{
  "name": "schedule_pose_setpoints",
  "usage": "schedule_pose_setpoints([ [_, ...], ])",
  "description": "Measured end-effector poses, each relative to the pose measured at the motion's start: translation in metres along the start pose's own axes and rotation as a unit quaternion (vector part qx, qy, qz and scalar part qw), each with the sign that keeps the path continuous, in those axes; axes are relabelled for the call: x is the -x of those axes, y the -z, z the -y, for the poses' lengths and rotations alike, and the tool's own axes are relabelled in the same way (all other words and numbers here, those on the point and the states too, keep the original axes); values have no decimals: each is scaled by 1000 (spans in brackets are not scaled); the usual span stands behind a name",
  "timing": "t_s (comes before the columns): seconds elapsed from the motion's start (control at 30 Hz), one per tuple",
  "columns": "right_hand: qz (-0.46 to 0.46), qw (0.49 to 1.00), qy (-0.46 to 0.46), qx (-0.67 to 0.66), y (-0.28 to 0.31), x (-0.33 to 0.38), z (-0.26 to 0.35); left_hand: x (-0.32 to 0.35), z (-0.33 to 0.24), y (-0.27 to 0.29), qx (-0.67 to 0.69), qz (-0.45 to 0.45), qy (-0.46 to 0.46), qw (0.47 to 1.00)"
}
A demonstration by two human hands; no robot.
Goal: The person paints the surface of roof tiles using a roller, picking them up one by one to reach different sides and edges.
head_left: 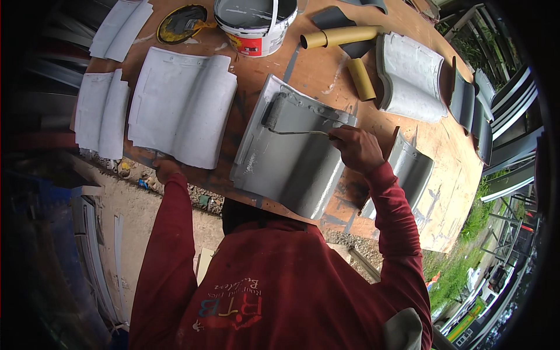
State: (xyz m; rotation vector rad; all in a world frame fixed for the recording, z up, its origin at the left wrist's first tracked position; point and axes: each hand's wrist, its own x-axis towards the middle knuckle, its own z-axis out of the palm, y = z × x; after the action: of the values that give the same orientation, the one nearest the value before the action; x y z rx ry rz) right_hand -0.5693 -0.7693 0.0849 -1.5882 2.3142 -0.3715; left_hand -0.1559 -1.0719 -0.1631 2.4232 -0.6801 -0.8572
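Observation:
My right hand (357, 147) is closed around the handle of a paint roller (280, 111). The grey roller head rests on the upper left part of a wavy roof tile (280, 157). Grey paint covers most of this tile, while pale patches show along its left and top edges. At the near rim of the round wooden tabletop (332, 76), my left hand (168, 168) is closed on the edge, its fingers partly hidden. Just above that hand lies an unpainted whitish tile (181, 105).
A white paint bucket (256, 35) holding grey paint stands at the back, beside its paint-smeared lid (182, 24). Other pale tiles (100, 114) lie left, another (411, 76) right. Yellow cardboard tubes (361, 80) lie between, and a grey tile (408, 169) sits near my right forearm.

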Motion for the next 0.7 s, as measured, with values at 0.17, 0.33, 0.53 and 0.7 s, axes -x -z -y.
schedule_pose_setpoints([
  [0.17,60,997,-32,25,22,26,-22,4,-1,1,-10,-15,-3,1000],
  [0.33,77,995,-44,52,23,15,-3,-2,-5,-3,-26,-36,1,999],
  [0.53,154,977,-114,98,67,44,-1,-7,0,-6,-11,-37,9,999],
  [0.7,84,989,-42,115,52,45,-17,-21,8,-14,18,-4,0,1000],
])
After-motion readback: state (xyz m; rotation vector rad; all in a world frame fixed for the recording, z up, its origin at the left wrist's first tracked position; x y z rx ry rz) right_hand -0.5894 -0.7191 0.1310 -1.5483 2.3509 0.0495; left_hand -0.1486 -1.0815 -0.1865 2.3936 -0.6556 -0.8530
